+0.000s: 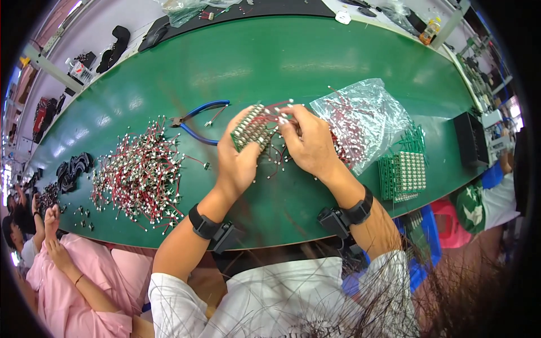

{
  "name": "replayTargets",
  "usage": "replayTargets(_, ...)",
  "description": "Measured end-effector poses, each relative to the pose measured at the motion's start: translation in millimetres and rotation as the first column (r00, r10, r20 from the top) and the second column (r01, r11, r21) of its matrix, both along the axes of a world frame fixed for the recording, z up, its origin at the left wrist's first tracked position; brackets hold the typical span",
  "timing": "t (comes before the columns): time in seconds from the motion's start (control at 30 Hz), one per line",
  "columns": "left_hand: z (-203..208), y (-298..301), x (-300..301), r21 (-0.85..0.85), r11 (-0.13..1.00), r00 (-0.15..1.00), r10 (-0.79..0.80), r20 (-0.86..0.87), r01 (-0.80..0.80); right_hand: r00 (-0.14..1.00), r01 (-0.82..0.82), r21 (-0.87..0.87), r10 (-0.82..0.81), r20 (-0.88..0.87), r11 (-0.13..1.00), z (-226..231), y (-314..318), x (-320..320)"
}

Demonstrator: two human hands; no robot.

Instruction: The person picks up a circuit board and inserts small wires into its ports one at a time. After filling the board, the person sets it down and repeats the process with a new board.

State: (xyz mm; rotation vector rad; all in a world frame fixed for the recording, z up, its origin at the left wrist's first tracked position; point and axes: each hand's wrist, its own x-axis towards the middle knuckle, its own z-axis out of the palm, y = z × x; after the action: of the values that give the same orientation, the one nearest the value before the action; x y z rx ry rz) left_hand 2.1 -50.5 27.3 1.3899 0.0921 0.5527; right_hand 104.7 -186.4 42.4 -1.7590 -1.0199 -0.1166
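Observation:
My left hand grips a green circuit board panel covered with rows of small pale connectors, its thumb along the near edge. Just to the right, my right hand pinches the white plug end of a red-and-dark wire lead at the panel's right side. Its fingertips partly hide the plug. Under and beyond the right hand, more wire leads spill from a clear plastic bag. Blue-handled cutting pliers lie left of my left hand, jaws pointing left.
A large heap of wired connectors covers the left of the green table. Stacked green board panels stand at right, near a black box. Blue bins sit below the right edge. A co-worker in pink sits at left.

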Motion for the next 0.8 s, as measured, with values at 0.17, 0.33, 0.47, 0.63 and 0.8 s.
replayTargets(0.17, -5, 17, 10, -0.210, 0.970, 0.992, 0.115, -0.056, -0.125, 0.997, -0.076, 0.007, 0.076, -0.011, 0.997, -17, -2, 10)
replayTargets(0.33, -8, 19, 8, -0.163, 0.979, 0.992, 0.120, -0.043, -0.126, 0.971, -0.178, 0.013, 0.177, -0.161, 0.984, -14, 0, 4)
replayTargets(0.47, -9, 22, 8, -0.200, 0.965, 0.985, 0.170, -0.026, -0.171, 0.965, -0.218, -0.099, 0.199, -0.168, 0.971, -7, -5, 6)
replayTargets(0.63, -12, 29, 11, -0.213, 0.940, 0.964, 0.263, -0.045, -0.266, 0.900, -0.125, -0.358, 0.257, 0.351, 0.925, -5, -16, 16)
replayTargets(0.8, -15, 32, 12, -0.177, 0.952, 0.968, 0.250, -0.021, -0.250, 0.901, -0.180, -0.487, 0.342, 0.267, 0.854, 5, -22, 10)
